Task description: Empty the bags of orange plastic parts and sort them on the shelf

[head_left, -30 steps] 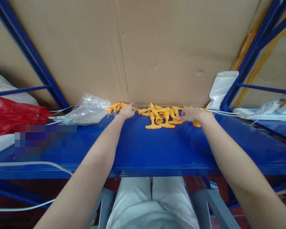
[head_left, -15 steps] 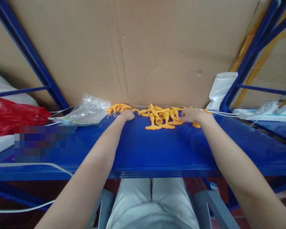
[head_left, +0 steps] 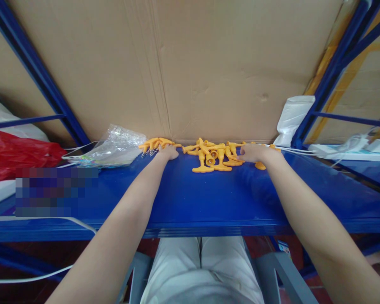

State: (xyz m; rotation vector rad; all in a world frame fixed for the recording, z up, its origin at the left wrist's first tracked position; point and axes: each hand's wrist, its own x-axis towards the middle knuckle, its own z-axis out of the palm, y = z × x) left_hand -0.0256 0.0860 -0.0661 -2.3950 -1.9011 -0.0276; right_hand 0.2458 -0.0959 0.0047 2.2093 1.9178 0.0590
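Observation:
Yellow T-shaped plastic handles (head_left: 221, 157) lie in a loose pile at the back of the blue shelf. Some show round hollow ends. To the left is a smaller cluster of yellow handles (head_left: 154, 142) with twisted metal parts (head_left: 149, 153) in front of them, too small to make out clearly. My left hand (head_left: 169, 152) rests at this cluster's right side, thumb apart; its other fingers are partly hidden. At the big pile's right end lies my right hand (head_left: 252, 152), fingers spread and touching or close to the handles. One yellow piece (head_left: 260, 166) sits below its wrist.
Clear plastic bags (head_left: 118, 145) and a red bag (head_left: 22, 154) lie on the left. A white pouch (head_left: 294, 120) leans by the right post, near a white power strip (head_left: 348, 153) with cables. Behind everything stands a cardboard sheet (head_left: 209, 76) between blue posts.
The whole view has shifted very slightly to the left. Both hands and the yellow handles stay in place.

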